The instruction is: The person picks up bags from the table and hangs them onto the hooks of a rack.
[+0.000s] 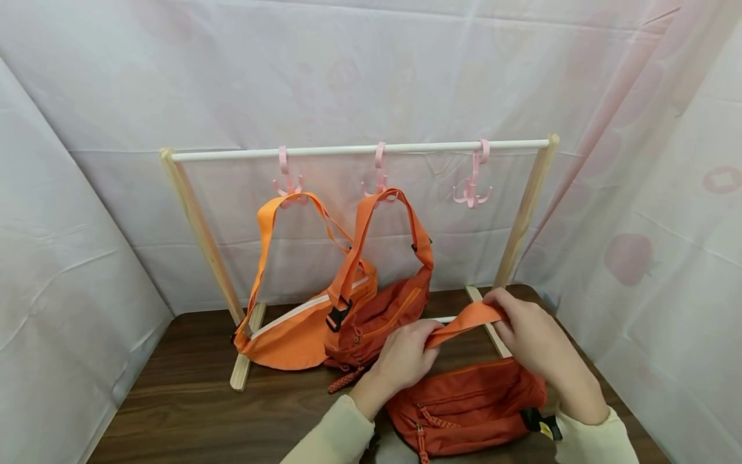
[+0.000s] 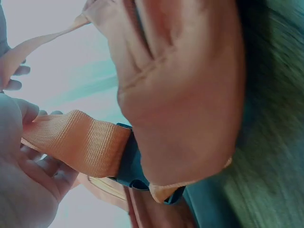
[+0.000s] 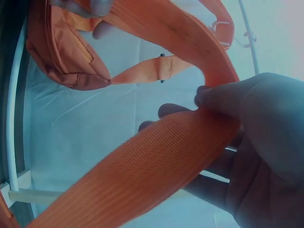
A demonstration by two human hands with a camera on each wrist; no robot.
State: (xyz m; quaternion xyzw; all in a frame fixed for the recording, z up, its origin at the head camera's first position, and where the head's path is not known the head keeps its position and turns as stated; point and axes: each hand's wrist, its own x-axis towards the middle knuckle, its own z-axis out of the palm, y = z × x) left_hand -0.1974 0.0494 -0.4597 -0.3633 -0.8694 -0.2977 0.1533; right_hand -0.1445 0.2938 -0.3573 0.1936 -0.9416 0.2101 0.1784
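Both hands pinch the orange strap of a rust-red waist bag, which is low in front in the head view. My left hand has the strap between thumb and fingers; a black buckle shows just beyond it in the left wrist view. My right hand grips the strap further right, its thumb pressed on the webbing in the right wrist view. Another rust-red bag hangs by its strap from the middle pink hook. A bright orange bag hangs from the left pink hook.
A white rail on wooden posts spans the dark wood table. At its right hangs a third pink hook with no bag. Pale printed cloth surrounds the table at the back and sides.
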